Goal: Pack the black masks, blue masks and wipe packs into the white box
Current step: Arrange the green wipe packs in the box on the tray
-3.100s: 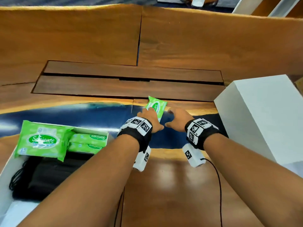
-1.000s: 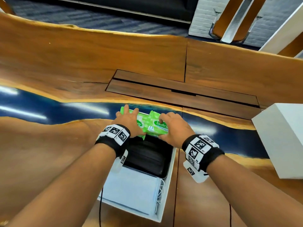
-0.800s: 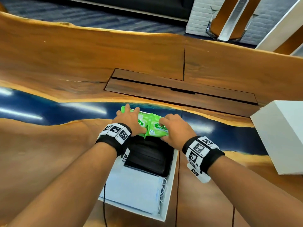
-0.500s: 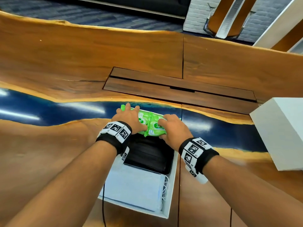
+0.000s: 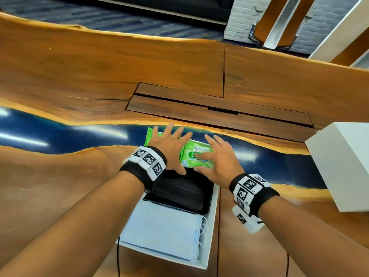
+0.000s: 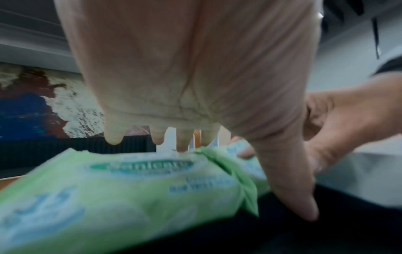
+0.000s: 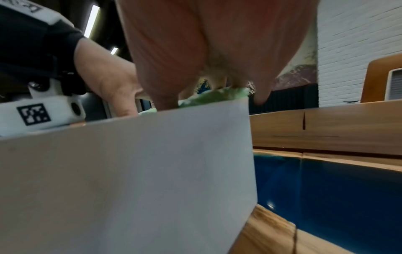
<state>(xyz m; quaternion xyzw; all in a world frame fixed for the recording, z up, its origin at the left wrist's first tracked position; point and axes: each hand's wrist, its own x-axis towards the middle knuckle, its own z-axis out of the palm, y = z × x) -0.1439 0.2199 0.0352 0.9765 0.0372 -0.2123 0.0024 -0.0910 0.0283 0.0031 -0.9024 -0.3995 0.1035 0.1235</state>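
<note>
The white box (image 5: 212, 212) lies on the table in front of me. Inside it sit blue masks (image 5: 159, 230) at the near end, black masks (image 5: 183, 190) in the middle and green wipe packs (image 5: 196, 156) at the far end. My left hand (image 5: 169, 144) hovers with straight spread fingers over the left wipe pack (image 6: 113, 189). My right hand (image 5: 215, 156) is spread too, its fingers touching the right pack. In the right wrist view the box wall (image 7: 130, 171) fills the frame, with a green pack edge (image 7: 217, 96) above it.
A white box lid (image 5: 343, 166) stands on the table at the right. A dark wooden hatch (image 5: 219, 112) is set into the tabletop beyond the box. A blue resin strip (image 5: 60, 136) runs across the table. Cables hang from both wrists.
Three seconds ago both hands were at a wipe pack on the table. Since then they pressed the packs into the box's far end, and now the fingers have straightened and lifted.
</note>
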